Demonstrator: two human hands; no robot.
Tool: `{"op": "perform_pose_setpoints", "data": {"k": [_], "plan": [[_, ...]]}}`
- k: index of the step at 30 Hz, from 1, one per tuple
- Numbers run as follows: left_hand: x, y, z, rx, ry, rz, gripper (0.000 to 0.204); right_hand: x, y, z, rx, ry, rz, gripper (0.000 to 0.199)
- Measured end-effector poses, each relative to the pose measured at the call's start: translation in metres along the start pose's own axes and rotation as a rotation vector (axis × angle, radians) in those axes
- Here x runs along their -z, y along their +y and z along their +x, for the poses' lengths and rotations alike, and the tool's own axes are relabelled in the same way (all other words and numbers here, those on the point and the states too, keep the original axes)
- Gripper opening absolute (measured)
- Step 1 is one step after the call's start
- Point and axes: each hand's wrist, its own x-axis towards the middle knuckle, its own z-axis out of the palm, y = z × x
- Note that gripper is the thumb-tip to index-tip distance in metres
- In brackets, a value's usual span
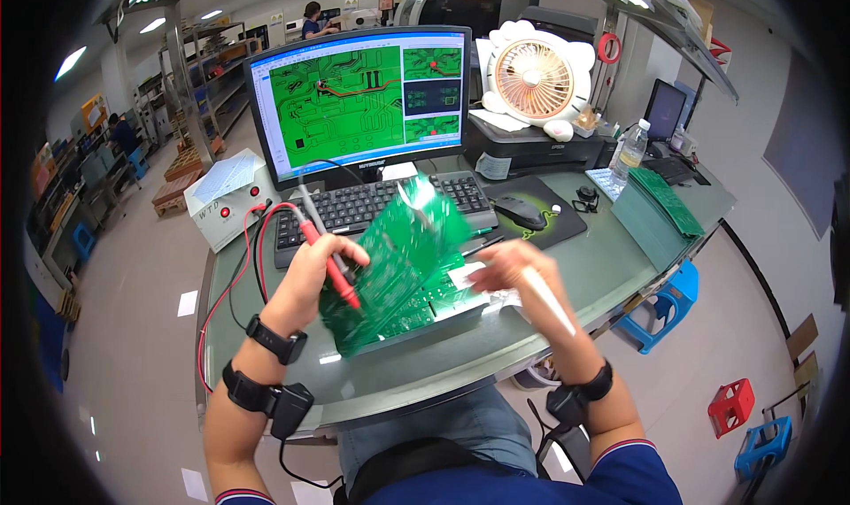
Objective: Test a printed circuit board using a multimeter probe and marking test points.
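Note:
My left hand (312, 279) is closed around a red test probe (329, 266), its tip pointing down toward the boards. A darker, thin probe-like stick (312, 206) rises beside it. A green circuit board (398, 239), smeared by motion, stands tilted up against my left fingers and thumb. Under it lies another green circuit board (434, 303) with pale parts along its edge. My right hand (522, 275) is at the right end of the boards, fingers curled beside a small white piece (464, 275). Blur hides what those fingers hold.
Behind the boards are a keyboard (341, 208), a monitor (336, 107) with a green board layout and a mouse (519, 211). A white box (228, 206) with red and black leads sits left. At right, several green boards (664, 202) stand near a bottle (630, 151); a fan (536, 76) rests on the printer (536, 146).

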Motion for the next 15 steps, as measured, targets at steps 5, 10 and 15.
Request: {"op": "perform_pose_setpoints", "data": {"k": [5, 10, 15], "plan": [[0.016, -0.013, 0.019, 0.159, -0.248, 0.454, 0.035, 0.039, 0.012, 0.029, 0.124, 0.091, -0.142, 0.024], [0.007, -0.009, 0.008, -0.086, -0.472, 0.375, 0.042, 0.023, 0.011, 0.050, 0.354, -0.450, -0.800, 0.061], [0.017, -0.029, 0.009, -0.038, -0.836, 0.316, 0.049, 0.008, 0.011, 0.064, 0.183, -0.731, -0.999, 0.070]]}}
